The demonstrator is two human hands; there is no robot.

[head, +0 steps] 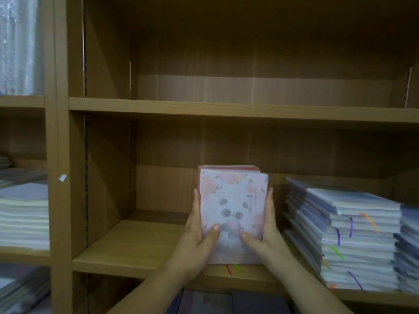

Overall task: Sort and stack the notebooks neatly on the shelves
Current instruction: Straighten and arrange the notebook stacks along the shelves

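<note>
A stationery shop or stockroom is suggested (which of the two cannot be told) by wooden shelves (140,243) stocked with stacks of matching notebooks (353,234).

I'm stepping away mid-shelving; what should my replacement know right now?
Left hand and right hand: both hold the sides of the pink panda-cover notebook stack, thumbs on its cover.
The stack is at the front of the wooden middle shelf; resting or lifted, cannot tell.
Done: tall blue-grey notebook pile with coloured ribbons stands to its right.
Left: set the pink stack down and square it.
</note>
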